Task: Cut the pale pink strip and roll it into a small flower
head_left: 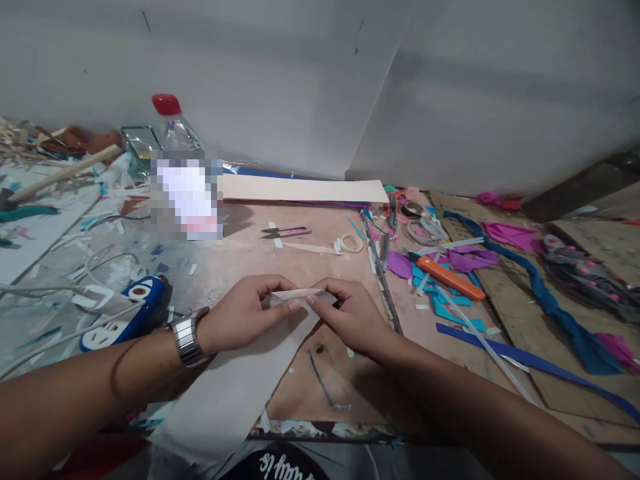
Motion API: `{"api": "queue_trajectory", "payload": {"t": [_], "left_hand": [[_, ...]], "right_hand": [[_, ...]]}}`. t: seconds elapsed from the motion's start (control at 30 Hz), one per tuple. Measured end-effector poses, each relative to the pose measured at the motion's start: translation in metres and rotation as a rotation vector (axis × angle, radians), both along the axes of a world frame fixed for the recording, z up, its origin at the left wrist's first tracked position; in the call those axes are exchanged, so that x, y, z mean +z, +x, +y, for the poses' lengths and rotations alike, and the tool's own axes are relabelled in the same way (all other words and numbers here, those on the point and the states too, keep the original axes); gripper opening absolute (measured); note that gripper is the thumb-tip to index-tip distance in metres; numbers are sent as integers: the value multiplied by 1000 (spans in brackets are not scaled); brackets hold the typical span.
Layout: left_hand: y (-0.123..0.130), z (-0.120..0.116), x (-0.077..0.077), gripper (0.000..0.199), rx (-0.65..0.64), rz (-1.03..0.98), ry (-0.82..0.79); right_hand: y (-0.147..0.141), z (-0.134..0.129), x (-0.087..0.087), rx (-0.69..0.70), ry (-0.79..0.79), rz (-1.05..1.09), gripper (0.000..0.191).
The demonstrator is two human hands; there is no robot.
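A long strip of white paper (235, 380) runs from below my left wrist up to my fingertips, where its far end is folded over. My left hand (250, 310) grips the fold from the left, thumb on top and fingers curled beneath. My right hand (350, 313) pinches the same fold from the right, its thumb tip close to the left thumb. The near end of the paper hangs over the table's front edge. Beyond my hands, small pink-handled thread snips (293, 232) and a roll of tape (351, 243) lie on the wooden board (235, 253).
At left are a blue power strip (130, 310) with white cables and a red-capped bottle (167, 107) behind a blurred upright thing. An orange cutter (453, 277), coloured scraps and a blue strip (540, 367) lie at right. A cream strip (305, 189) lies at the back.
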State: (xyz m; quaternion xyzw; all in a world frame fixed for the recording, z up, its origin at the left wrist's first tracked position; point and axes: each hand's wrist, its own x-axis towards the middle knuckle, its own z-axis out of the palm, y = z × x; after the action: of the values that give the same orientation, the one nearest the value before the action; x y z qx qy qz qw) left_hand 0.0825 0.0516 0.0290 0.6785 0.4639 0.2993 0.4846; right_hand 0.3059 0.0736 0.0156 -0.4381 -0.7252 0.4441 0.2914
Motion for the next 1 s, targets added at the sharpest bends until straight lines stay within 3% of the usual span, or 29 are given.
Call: {"api": "queue_trajectory", "payload": {"t": [0.07, 0.2, 0.53, 1.0], "left_hand": [[0, 1, -2, 30, 33, -7, -24], [-1, 3, -5, 29, 41, -26, -57], [2, 1, 1, 25, 20, -27, -62], [1, 2, -1, 27, 25, -26, -76]], "right_hand": [[0, -1, -1, 9, 44, 17, 14], [0, -2, -1, 35, 107, 71, 35], [0, -3, 4, 106, 335, 25, 19], [0, -1, 9, 167, 434, 40, 21]]}}
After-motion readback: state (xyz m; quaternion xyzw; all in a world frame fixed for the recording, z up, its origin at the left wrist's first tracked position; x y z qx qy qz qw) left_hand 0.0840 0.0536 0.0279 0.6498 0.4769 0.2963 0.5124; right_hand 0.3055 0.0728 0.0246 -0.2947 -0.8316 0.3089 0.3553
